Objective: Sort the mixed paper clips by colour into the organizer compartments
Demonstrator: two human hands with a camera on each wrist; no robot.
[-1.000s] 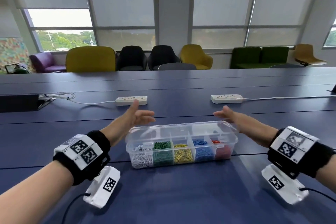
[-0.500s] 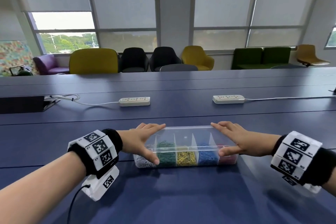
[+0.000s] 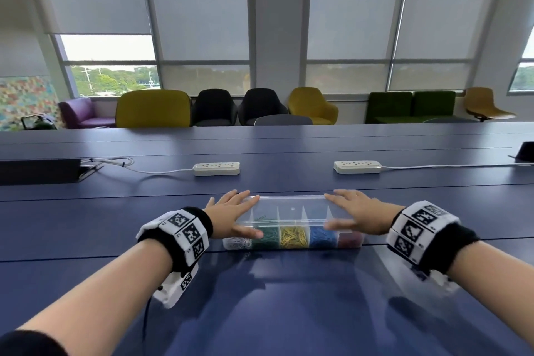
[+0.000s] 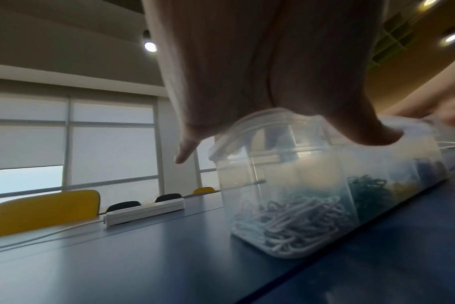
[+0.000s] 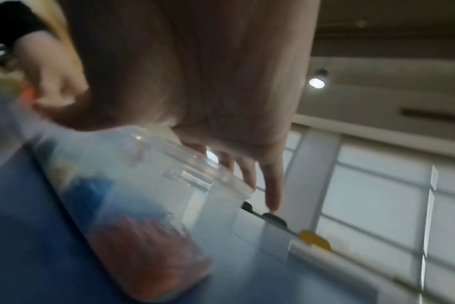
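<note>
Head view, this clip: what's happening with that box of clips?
A person has both hands on a clear plastic organizer box on the blue table. The left hand lies flat on its left end, the right hand on its right end, pressing on the lid. Inside, white, green, yellow, blue and red paper clips sit in separate compartments.

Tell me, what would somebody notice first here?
Probably the clear organizer box in the middle of the blue table, with white, green, yellow, blue and red paper clips in separate compartments. The left hand and right hand lie flat on its lid, one at each end.
</note>
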